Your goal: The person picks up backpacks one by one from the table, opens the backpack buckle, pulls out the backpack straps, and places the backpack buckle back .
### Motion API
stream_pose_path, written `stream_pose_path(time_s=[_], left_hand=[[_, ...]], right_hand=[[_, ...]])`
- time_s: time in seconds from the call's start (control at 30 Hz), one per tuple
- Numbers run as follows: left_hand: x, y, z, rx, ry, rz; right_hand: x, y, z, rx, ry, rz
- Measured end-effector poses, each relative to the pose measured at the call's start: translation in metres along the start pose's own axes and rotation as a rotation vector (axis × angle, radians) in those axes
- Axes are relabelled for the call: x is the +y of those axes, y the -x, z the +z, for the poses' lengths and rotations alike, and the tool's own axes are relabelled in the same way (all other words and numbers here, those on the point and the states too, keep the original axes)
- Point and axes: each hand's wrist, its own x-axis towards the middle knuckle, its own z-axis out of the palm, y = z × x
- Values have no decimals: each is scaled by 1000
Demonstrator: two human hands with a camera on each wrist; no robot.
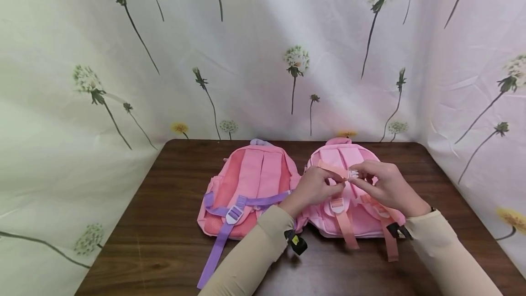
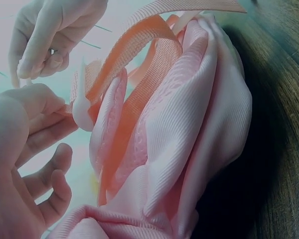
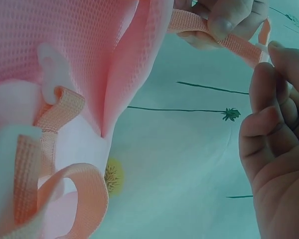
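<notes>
A pink backpack (image 1: 323, 153) with peach straps lies on the table, its strap side up. Above it, my left hand (image 1: 318, 187) pinches a peach strap (image 3: 234, 44) between thumb and fingers. My right hand (image 1: 388, 185) is close beside it, thumb and fingertips pinching a small white plastic buckle (image 1: 353, 174) at the strap's end. In the right wrist view the right fingertips partly hide this buckle. Another white clip (image 3: 55, 69) sits on a looped peach strap at the pack's side. Two loose peach strap ends (image 1: 347, 229) hang toward the table's front.
A second pink backpack (image 1: 250, 163) with purple straps (image 1: 219, 250) and a white adjuster (image 1: 234, 214) lies to the left, touching the first. Both rest on a dark wooden table (image 1: 164, 223). A flower-printed cloth (image 1: 255, 72) rises behind and at both sides.
</notes>
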Motion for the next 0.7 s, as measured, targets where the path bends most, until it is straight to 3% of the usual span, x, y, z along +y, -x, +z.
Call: stream_pose_path(time_s=[0.27,0.7], left_hand=[[-4,2,3,-25,-88,47],[-3,1,3,-50,-85,17]], right_hand=[[0,-1,-6,53,22,-9],[-2,-1,-6,56,23,-23]])
